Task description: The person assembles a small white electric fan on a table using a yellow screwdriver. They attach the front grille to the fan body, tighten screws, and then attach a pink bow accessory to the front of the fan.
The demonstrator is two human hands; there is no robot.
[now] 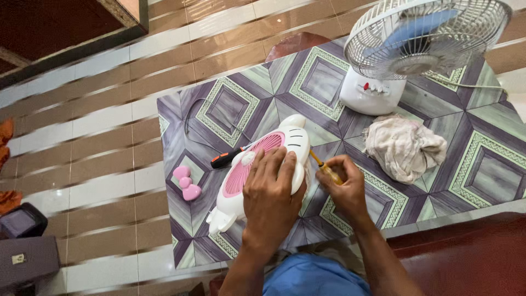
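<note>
A small white cat-shaped fan (290, 137) with a pink grille lies flat on the patterned table (493, 170). My left hand (271, 194) presses down on its body, palm over the pink grille. My right hand (342, 183) grips a yellow-handled screwdriver (327, 171) whose tip points at the fan's right side. A second screwdriver with a black and orange handle (226, 159) lies on the table just left of the fan. A pink bow-shaped piece (187, 183) rests near the table's left edge.
A larger white table fan (416, 44) with a wire cage and blue blades stands at the back right. A crumpled beige cloth (402, 147) lies beside it. A thin cord (211, 118) loops over the table's left part. Striped tiled floor surrounds the table; a dark box (22, 222) sits at left.
</note>
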